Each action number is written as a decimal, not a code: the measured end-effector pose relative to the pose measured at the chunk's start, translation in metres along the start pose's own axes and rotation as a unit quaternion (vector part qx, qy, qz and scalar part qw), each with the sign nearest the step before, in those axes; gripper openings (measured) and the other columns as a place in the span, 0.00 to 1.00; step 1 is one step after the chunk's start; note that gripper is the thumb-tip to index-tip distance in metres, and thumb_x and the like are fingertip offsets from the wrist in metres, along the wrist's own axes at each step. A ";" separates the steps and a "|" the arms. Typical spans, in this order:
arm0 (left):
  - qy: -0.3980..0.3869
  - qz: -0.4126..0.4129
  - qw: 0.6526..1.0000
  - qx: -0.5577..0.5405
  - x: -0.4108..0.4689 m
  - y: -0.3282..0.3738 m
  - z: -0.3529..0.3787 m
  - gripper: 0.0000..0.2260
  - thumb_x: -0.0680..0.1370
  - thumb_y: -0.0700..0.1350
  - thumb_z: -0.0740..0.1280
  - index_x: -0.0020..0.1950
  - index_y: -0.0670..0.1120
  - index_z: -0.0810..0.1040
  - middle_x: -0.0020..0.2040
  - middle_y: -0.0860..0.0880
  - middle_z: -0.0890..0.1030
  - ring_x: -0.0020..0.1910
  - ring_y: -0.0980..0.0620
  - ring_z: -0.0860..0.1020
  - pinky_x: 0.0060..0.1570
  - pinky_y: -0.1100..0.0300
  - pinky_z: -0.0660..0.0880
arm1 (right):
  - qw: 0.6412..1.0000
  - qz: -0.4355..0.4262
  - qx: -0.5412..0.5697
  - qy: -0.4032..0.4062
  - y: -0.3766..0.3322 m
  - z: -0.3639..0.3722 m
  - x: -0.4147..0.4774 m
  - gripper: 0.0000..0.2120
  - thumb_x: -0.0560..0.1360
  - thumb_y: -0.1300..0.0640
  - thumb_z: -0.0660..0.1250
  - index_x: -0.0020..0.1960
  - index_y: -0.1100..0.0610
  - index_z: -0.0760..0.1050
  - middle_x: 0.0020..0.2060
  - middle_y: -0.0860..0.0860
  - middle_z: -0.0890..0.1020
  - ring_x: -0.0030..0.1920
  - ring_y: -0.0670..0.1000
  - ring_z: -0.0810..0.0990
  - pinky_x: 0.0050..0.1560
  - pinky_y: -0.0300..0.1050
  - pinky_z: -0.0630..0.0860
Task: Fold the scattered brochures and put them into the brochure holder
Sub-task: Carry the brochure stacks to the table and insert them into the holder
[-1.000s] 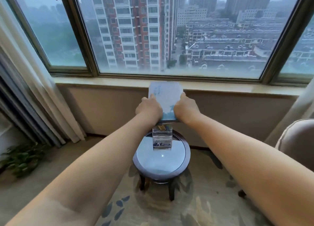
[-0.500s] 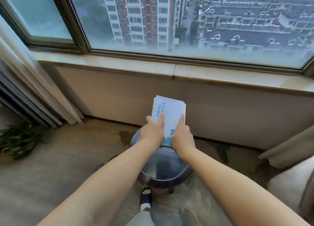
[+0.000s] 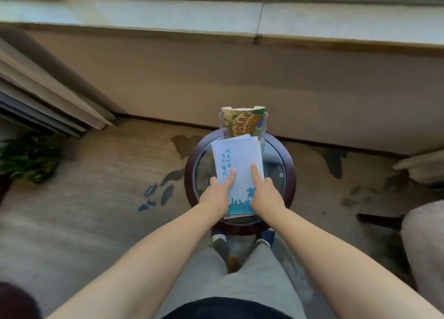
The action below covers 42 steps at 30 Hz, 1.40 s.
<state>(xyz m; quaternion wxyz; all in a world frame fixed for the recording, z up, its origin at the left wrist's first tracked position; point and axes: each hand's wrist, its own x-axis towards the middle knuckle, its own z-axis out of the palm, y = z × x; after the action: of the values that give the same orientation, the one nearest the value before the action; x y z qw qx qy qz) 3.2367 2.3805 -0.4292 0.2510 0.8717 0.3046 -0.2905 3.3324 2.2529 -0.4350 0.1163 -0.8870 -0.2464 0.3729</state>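
Left grip and right grip clamping pale-blue folded paper brochure over round glass-topped dark-wood surface, near clear acrylic holder.

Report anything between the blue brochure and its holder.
Nothing visible. The blue brochure, gripped by the left hand and right hand, has its top edge at the clear holder, which already carries a colourful brochure. Its front slot is hidden.

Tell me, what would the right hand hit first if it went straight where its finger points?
Likely the clear brochure holder, just beyond the blue-and-white brochure the right hand grips; its finger aims there. Depth is unclear.
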 end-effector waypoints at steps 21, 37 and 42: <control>-0.119 -0.030 0.990 0.070 0.116 -0.057 0.173 0.47 0.78 0.47 0.70 0.78 0.69 0.35 0.53 0.47 0.59 0.40 0.51 0.68 0.39 0.53 0.69 | 0.989 0.072 0.008 -0.131 0.095 0.159 0.083 0.51 0.77 0.61 0.69 0.82 0.36 0.36 0.52 0.56 0.69 0.43 0.52 0.74 0.45 0.48 0.74; -0.089 -0.001 0.979 0.182 0.140 -0.065 0.179 0.48 0.79 0.46 0.71 0.81 0.61 0.34 0.60 0.41 0.65 0.47 0.48 0.68 0.41 0.53 0.70 | 0.986 0.051 -0.097 -0.123 0.103 0.176 0.118 0.50 0.79 0.57 0.68 0.80 0.35 0.32 0.49 0.54 0.68 0.42 0.54 0.75 0.37 0.48 0.73; -0.077 0.006 0.977 0.197 0.141 -0.064 0.174 0.46 0.79 0.48 0.71 0.82 0.58 0.38 0.64 0.41 0.63 0.54 0.47 0.71 0.43 0.54 0.71 | 0.977 0.054 -0.173 -0.111 0.096 0.170 0.125 0.48 0.79 0.59 0.68 0.81 0.36 0.37 0.55 0.56 0.67 0.46 0.55 0.72 0.38 0.50 0.74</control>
<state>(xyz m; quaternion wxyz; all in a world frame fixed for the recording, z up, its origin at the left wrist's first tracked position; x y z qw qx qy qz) 3.2232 2.3714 -0.6618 0.0990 0.8807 0.2159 -0.4097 3.3191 2.2401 -0.6659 -0.0866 -0.8589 -0.2704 0.4262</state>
